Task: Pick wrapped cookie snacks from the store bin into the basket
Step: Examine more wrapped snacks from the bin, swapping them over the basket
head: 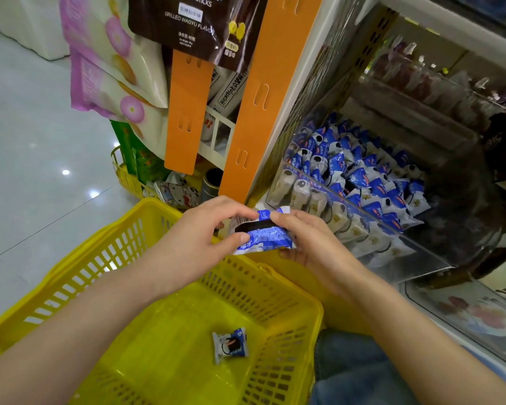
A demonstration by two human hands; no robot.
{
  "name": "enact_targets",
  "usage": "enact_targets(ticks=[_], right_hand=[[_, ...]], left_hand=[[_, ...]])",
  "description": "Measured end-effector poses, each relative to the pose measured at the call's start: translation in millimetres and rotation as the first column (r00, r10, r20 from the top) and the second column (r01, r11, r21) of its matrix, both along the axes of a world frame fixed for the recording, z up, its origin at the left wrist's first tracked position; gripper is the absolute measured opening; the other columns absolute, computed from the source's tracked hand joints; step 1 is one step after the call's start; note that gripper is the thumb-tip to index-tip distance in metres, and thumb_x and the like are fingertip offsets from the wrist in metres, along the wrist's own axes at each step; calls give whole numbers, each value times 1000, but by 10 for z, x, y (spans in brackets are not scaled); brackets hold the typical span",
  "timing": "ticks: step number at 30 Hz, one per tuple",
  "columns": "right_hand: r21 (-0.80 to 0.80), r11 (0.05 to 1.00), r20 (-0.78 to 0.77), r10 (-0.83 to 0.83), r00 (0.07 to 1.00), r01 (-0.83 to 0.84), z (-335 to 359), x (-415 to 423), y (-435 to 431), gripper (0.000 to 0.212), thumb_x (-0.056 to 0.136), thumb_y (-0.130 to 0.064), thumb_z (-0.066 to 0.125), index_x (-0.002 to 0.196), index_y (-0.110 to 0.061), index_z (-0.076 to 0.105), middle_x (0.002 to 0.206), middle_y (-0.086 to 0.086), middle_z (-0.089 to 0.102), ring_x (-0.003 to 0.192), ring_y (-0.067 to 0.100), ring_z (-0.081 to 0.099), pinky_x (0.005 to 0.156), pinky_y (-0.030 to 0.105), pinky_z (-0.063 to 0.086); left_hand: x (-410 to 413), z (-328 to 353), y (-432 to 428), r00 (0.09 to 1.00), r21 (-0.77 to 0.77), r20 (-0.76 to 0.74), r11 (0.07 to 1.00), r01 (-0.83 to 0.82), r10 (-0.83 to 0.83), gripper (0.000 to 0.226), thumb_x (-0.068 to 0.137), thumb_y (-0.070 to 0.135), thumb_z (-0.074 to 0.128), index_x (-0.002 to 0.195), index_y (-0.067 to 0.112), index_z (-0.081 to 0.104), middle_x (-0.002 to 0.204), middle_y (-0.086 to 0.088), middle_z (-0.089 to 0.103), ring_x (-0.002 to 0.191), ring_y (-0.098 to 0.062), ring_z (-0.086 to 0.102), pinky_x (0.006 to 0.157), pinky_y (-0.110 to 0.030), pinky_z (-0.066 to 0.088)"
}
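A blue-and-white wrapped cookie snack point(262, 233) is held above the far edge of the yellow basket point(79, 267). My left hand point(205, 241) pinches its left end and my right hand point(310, 241) grips its right end. One wrapped cookie snack point(230, 344) lies on the basket floor. To the right, the clear store bin point(418, 247) on the shelf holds several more blue-and-white wrapped snacks point(360, 176).
Orange display strips point(251, 112) with hanging snack bags stand just behind my hands. A second yellow basket point(126, 176) with goods sits on the shiny floor at the back left. More clear bins with dark snacks fill the shelf at upper right. My jeans-clad knee point(348, 366) is beside the basket.
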State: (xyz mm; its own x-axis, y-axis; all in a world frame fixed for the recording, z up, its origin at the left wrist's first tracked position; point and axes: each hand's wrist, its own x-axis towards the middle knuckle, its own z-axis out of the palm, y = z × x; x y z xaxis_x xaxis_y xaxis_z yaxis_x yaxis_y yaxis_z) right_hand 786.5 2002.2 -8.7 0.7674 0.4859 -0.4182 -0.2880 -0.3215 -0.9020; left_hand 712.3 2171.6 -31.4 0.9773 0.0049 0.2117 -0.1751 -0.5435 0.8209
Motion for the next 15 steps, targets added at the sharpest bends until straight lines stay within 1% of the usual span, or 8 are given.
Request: enact_targets(ticks=[2,4,6,8,9,11,13,15], right_hand=[[63,998,-33,27,999,-25,8,-28,-6,27,89,-30,56,104,-8,61,87,4,70,78,10,66,61,21,53],[123,990,-58,71,996,-63,20,-61,-7,37,82,-32,59,110,-8,60,95,7,71,85,15,67,65,23,56],[146,986,-40,93,995,-87,23,-84,3,40,81,-26,62,116,-10,58,102,10,70,88,17,67,66,23,56],[152,986,-5,76,997,-75,4,-98,19,32,85,-16,61,117,-10,57,104,10,70,85,15,67,66,21,56],[150,987,13,62,998,-64,-8,-104,29,29,87,-13,60,116,-10,58,102,8,71,82,12,67,65,20,56],[136,989,54,44,998,-51,-35,-116,44,27,88,-11,59,114,-11,58,98,4,71,77,7,67,63,19,55],[122,992,84,22,996,-32,-63,-125,61,27,87,-11,60,113,-12,56,98,5,69,77,8,67,62,19,55],[115,993,110,-10,994,-2,-92,-135,72,28,86,-10,62,112,-11,54,100,9,68,79,11,66,60,21,56]], left_hand=[[-29,-22,-11,998,153,55,988,-20,12,29,86,27,61,114,35,55,103,28,46,102,4,43,80,-9,36],[-55,-31,-11,995,263,100,964,-45,20,31,88,31,57,118,29,54,105,19,46,100,0,40,78,-11,34],[-71,-10,-20,991,340,127,937,-81,39,32,89,30,55,120,22,55,109,8,50,99,-8,44,79,-17,35],[-78,25,-45,989,413,142,905,-102,47,34,90,28,54,122,17,55,111,0,54,98,-15,50,78,-27,42],[-81,39,-60,989,444,139,890,-101,43,34,91,28,53,123,15,54,111,-3,55,98,-18,52,77,-30,43],[-78,47,-92,992,497,114,862,-98,46,36,94,29,47,128,16,48,115,-3,53,99,-19,53,77,-28,41],[-64,19,-119,994,531,94,842,-99,57,37,97,29,40,132,17,42,121,-1,49,103,-16,51,77,-24,39],[-53,-11,-142,993,520,93,848,-106,67,37,96,25,44,132,15,43,122,-3,50,104,-16,52,75,-21,36]])
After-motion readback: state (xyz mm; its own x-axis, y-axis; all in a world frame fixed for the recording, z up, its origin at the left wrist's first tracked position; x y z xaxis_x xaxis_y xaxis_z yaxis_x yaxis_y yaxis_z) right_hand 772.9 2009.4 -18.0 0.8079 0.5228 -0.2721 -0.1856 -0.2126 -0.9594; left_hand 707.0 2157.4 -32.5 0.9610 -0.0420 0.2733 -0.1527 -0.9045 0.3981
